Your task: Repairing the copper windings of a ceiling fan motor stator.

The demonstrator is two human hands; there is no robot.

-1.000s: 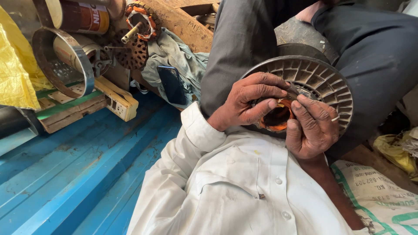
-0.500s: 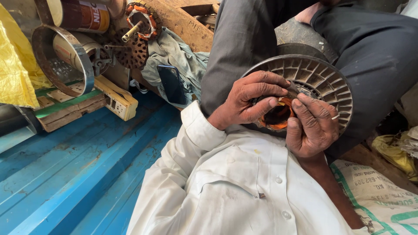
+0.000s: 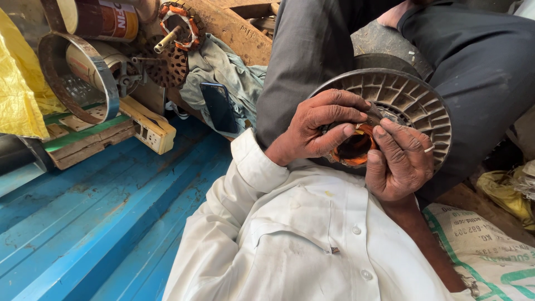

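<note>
A round grey ribbed motor housing [image 3: 415,97] rests against my lap, between my knees in grey trousers. At its centre sits an orange copper winding [image 3: 352,149]. My left hand [image 3: 315,128], in a white sleeve, curls over the winding's left side, with thumb and fingertips pinching its rim. My right hand [image 3: 398,161], with a ring on one finger, presses its fingertips on the winding's right edge and on a small dark part at the top. The hands hide much of the winding.
A dark phone [image 3: 218,106] lies on a grey cloth [image 3: 223,69]. At the upper left are a metal hoop [image 3: 106,83], a tin can [image 3: 103,19], another wound stator [image 3: 179,22], a wooden block [image 3: 149,125] and a yellow bag [image 3: 19,95]. Blue corrugated sheet [image 3: 95,223] spreads below; a printed sack [image 3: 490,251] lies at the right.
</note>
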